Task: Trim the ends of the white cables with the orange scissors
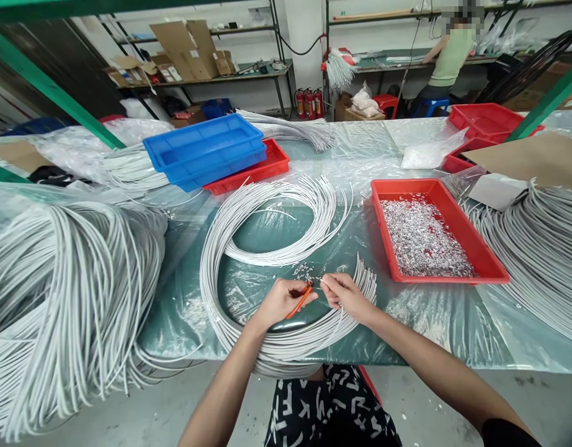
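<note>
Your left hand (280, 300) grips orange-handled scissors (301, 299), your right hand (345, 294) pinches a white cable end (321, 280); blades could nick fingertips.

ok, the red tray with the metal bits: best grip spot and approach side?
Take the red tray by its long side rims, both hands, coming from the near table edge. It is shallow, sits flat and holds loose metal bits, so lift it level. The right side is probably awkward: the cable bundle lies close against it.
</note>
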{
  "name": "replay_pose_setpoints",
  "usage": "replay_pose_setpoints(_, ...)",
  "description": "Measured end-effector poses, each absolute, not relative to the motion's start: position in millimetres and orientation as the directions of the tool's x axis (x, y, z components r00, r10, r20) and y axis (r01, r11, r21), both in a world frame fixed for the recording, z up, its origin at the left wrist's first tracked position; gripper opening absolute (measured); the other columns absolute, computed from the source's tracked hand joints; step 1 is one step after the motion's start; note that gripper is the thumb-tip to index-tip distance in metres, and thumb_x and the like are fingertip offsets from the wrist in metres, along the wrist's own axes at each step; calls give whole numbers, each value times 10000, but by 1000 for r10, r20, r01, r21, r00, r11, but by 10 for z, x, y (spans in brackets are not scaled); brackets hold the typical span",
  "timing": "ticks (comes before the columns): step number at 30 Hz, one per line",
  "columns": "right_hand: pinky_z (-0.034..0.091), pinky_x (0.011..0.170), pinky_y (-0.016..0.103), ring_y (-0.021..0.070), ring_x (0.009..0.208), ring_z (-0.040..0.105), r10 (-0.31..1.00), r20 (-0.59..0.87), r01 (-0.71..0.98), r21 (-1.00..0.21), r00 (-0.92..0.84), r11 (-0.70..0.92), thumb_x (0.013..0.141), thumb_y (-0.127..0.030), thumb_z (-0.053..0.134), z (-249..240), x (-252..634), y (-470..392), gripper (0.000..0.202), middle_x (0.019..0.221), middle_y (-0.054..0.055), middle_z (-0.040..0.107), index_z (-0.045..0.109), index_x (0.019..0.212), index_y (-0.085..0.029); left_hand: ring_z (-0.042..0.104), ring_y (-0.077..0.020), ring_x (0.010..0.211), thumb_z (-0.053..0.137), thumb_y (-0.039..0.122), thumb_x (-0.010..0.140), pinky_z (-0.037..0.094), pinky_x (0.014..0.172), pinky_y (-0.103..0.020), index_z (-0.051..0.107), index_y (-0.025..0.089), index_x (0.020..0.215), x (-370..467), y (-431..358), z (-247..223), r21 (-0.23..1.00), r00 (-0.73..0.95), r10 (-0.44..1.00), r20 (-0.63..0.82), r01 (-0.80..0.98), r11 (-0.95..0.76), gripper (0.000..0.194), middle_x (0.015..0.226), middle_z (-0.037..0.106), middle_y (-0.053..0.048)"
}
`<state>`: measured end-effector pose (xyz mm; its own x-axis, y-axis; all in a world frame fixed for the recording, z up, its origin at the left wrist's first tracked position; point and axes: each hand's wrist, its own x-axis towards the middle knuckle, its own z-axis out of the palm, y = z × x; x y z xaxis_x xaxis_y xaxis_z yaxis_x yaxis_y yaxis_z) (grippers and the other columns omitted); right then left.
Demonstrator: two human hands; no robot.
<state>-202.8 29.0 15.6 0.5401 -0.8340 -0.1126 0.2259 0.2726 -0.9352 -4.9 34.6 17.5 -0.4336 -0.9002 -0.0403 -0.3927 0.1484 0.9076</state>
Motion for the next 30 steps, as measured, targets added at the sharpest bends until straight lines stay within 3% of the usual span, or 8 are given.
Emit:
replay_pose_setpoints(3, 237, 411, 205, 60, 436, 221, -822, -137, 299, -888, 553, 349, 856, -565, 624, 211, -2042, 280, 443, 516, -96, 261, 534, 667, -174, 455, -78, 499, 692, 414, 832, 342, 496, -188, 537, 123, 600, -50, 342, 175, 913, -427, -903, -40, -383, 141, 403, 524, 508, 32)
replay_pose_setpoints(7, 285, 429, 202, 65, 466, 308, -853, -118, 323, -892, 508, 316, 840, -523, 662, 240, -2058, 276, 389, 546, -69, 364, 628, 729, -152, 474, -90, 522, 714, 417, 806, 372, 507, -194, 598, 108, 651, -61, 354, 241, 943, -391, -919, -47, -321, 89, 365, 557, 533, 16)
replay_pose_setpoints(14, 225, 420, 208, 62, 448, 282, -865, -60, 89, -989, 498, 119, 864, -581, 589, 166, -2006, 300, 465, 544, -71, 330, 634, 712, -144, 557, -111, 553, 831, 353, 681, 458, 545, -204, 719, 106, 826, -69, 363, 269, 987, -205, -979, 7, -155, 40, 308, 660, 670, -34)
replay_pose_setpoints(18, 208, 432, 210, 70, 455, 298, -858, -11, 10, -1000, 513, 19, 896, -576, 543, 150, -2006, 304, 480, 533, -65, 331, 637, 710, -144, 552, -99, 529, 829, 336, 690, 461, 527, -194, 730, 106, 808, -73, 370, 275, 991, -218, -976, 2, -133, 32, 277, 640, 665, -26)
replay_pose_setpoints(26, 201, 462, 223, 80, 452, 281, -830, 35, 4, -999, 557, -39, 942, -521, 500, 168, -2037, 298, 454, 510, -74, 300, 620, 709, -149, 553, -91, 526, 791, 330, 741, 467, 529, -187, 700, 107, 789, -73, 381, 325, 994, -298, -954, -24, -113, 10, 246, 630, 645, -14)
replay_pose_setpoints(30, 232, 488, 223, 85, 494, 310, -840, 63, -23, -996, 538, -89, 933, -516, 522, 188, -2031, 308, 437, 558, -51, 389, 650, 750, -141, 546, -85, 516, 775, 366, 754, 464, 522, -184, 666, 111, 770, -80, 380, 341, 995, -313, -949, -38, -104, -5, 278, 641, 642, -14)
